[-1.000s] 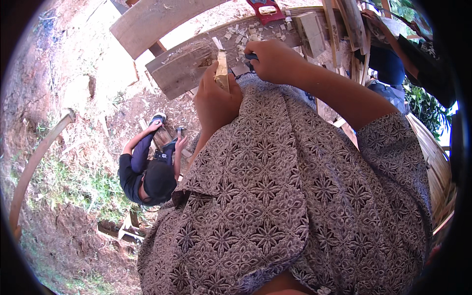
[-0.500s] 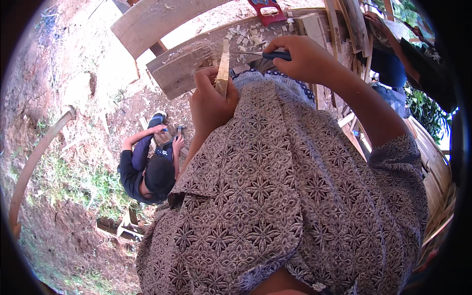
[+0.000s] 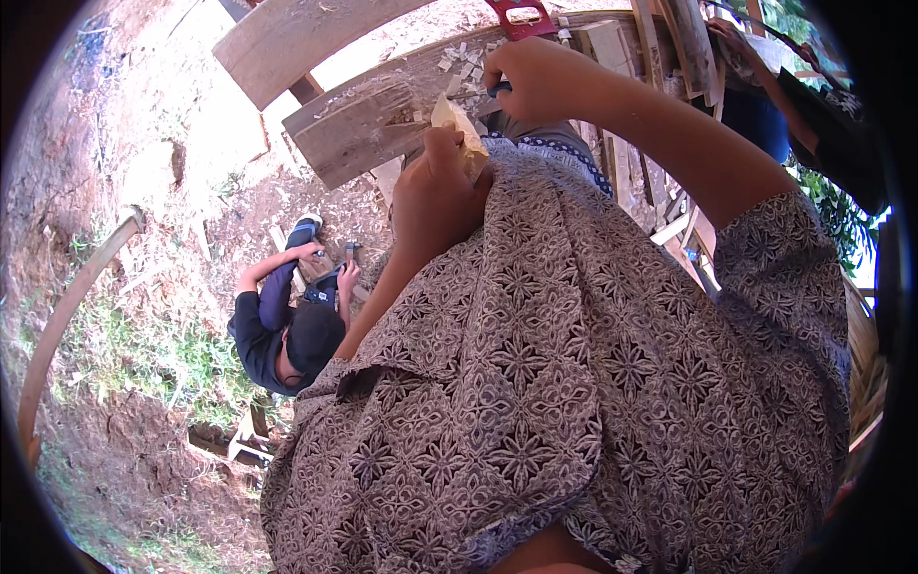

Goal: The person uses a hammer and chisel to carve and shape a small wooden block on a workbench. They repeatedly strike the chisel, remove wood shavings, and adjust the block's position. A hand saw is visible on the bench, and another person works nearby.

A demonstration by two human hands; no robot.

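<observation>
My left hand [image 3: 432, 196] is closed around a pale, roughly cut piece of wood [image 3: 457, 124], its far end tilted up past my thumb. Just right of it, my right hand [image 3: 535, 78] is wrapped round the dark blue handle of a knife [image 3: 499, 88]. Most of the handle is hidden in my fingers, and the narrow blade barely shows close to the wood. Both hands are above my lap, at the near edge of a wooden bench [image 3: 344, 143].
Wood chips [image 3: 465, 62] lie scattered on the bench, near a red handle with a grip hole [image 3: 521, 19]. A wide board [image 3: 287, 43] is at far left. One person [image 3: 282, 335] crouches lower left; another [image 3: 822, 134] is at far right beside planks.
My right hand has moved left and slightly away from me, nearer the wood. My left hand has shifted a little right and turned the wood, showing a broader pale face.
</observation>
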